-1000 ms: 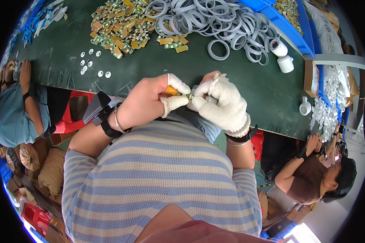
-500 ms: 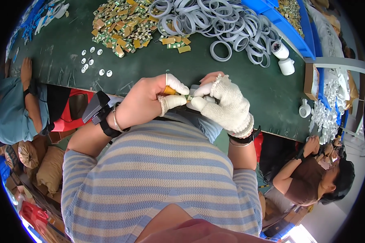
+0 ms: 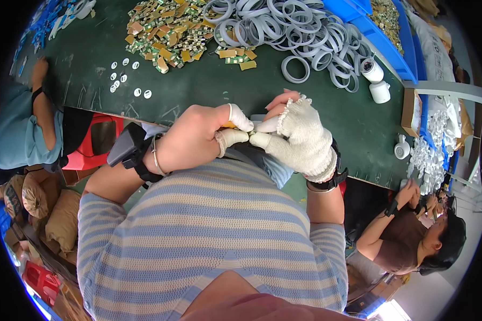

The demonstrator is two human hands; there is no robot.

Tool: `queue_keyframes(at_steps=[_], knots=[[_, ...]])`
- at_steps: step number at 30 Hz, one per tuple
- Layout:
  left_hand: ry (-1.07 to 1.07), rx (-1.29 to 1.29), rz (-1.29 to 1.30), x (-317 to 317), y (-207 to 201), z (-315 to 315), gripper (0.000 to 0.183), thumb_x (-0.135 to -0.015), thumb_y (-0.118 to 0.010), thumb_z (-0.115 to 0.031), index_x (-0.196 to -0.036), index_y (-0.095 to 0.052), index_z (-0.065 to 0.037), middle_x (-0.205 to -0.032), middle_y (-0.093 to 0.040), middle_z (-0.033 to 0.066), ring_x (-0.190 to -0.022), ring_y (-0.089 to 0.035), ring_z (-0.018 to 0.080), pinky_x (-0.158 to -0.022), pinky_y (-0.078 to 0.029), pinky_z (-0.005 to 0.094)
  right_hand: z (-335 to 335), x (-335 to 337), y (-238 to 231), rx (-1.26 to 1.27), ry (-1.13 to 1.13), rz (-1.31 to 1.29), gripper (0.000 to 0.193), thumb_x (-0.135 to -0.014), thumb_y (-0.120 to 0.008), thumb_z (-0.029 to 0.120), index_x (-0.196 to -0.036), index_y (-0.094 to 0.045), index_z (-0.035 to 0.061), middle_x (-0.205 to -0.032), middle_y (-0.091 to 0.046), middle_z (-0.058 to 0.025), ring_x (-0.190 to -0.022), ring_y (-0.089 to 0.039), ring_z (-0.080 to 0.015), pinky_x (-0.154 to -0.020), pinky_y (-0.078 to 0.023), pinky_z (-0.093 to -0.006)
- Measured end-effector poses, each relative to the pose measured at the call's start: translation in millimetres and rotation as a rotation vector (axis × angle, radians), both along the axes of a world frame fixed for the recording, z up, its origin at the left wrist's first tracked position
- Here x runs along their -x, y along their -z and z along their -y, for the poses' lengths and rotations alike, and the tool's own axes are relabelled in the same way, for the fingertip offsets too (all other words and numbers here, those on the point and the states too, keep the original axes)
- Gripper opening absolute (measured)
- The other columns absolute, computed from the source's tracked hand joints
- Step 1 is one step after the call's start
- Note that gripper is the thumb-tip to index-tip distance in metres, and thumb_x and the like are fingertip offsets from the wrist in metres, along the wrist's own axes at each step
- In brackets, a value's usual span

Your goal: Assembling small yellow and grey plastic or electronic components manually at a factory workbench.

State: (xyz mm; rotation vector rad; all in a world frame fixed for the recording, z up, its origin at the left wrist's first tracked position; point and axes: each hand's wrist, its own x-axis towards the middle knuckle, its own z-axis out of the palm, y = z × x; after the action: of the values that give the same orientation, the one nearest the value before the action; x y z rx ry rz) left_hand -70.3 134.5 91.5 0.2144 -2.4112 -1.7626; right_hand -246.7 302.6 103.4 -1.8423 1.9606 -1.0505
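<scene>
My left hand (image 3: 195, 136), bare except for white finger cots, pinches a small yellow-brown part (image 3: 228, 124) near the edge of the dark green table (image 3: 209, 91). My right hand (image 3: 300, 136), in a white knit glove, meets it fingertip to fingertip and grips the same small piece. The part is mostly hidden between the fingers. A heap of green and tan circuit pieces (image 3: 166, 29) and a pile of grey rings (image 3: 300, 35) lie farther back on the table.
Small white discs (image 3: 124, 77) sit at the left of the table. Two white containers (image 3: 375, 80) stand at the right, with blue bins (image 3: 380, 32) beyond. Other people sit at the left (image 3: 21, 128) and lower right (image 3: 412, 230). A red stool (image 3: 91, 147) is below the table.
Both hands stay pressed together on the small part; the fingers shift slightly and less of the yellow piece shows.
</scene>
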Motion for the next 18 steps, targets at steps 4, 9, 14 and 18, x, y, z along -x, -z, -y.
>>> queue_keyframes(at_steps=[4, 9, 14, 18], knots=[[0.046, 0.103, -0.086, 2, 3, 4, 0.014, -0.091, -0.077, -0.003, -0.103, -0.07, -0.005, -0.092, -0.076, 0.0086, -0.08, -0.073, 0.0178, -0.071, -0.055, 0.0279, 6, -2, -5, -0.03, -0.018, -0.056, 0.019, -0.068, -0.091, 0.019, -0.079, -0.077, 0.0163, -0.079, -0.069, -0.0012, -0.084, -0.067, -0.0276, -0.085, -0.05, -0.0428], [0.109, 0.055, 0.005, -3, 3, 16, 0.017, -0.091, -0.075, 0.002, -0.106, -0.068, -0.003, -0.097, -0.076, 0.009, -0.088, -0.075, 0.018, -0.077, -0.057, 0.0289, 12, -5, -7, -0.046, -0.03, 0.049, 0.016, -0.072, -0.089, 0.017, -0.08, -0.077, 0.0126, -0.07, -0.066, -0.0044, -0.073, -0.066, -0.0265, -0.074, -0.047, -0.039], [-0.014, -0.402, -0.051, -20, -3, 38, 0.024, -0.094, -0.07, 0.005, -0.116, -0.062, -0.001, -0.106, -0.072, 0.0118, -0.099, -0.073, 0.0213, -0.089, -0.058, 0.0333, 0, 35, -13, 0.053, -0.066, 0.16, 0.018, -0.082, -0.084, 0.015, -0.098, -0.078, 0.0087, -0.097, -0.074, -0.0071, -0.092, -0.069, -0.0206, -0.086, -0.053, -0.0354], [-0.365, -0.278, -0.129, -56, -35, 104, 0.02, -0.097, -0.066, -0.001, -0.116, -0.062, -0.001, -0.106, -0.071, 0.012, -0.096, -0.07, 0.0198, -0.083, -0.056, 0.0315, -64, 135, 8, 0.119, 0.985, -0.265, 0.043, -0.089, -0.078, 0.021, -0.126, -0.069, 0.0019, -0.119, -0.071, -0.0172, -0.105, -0.068, -0.0251, -0.095, -0.053, -0.0352]])
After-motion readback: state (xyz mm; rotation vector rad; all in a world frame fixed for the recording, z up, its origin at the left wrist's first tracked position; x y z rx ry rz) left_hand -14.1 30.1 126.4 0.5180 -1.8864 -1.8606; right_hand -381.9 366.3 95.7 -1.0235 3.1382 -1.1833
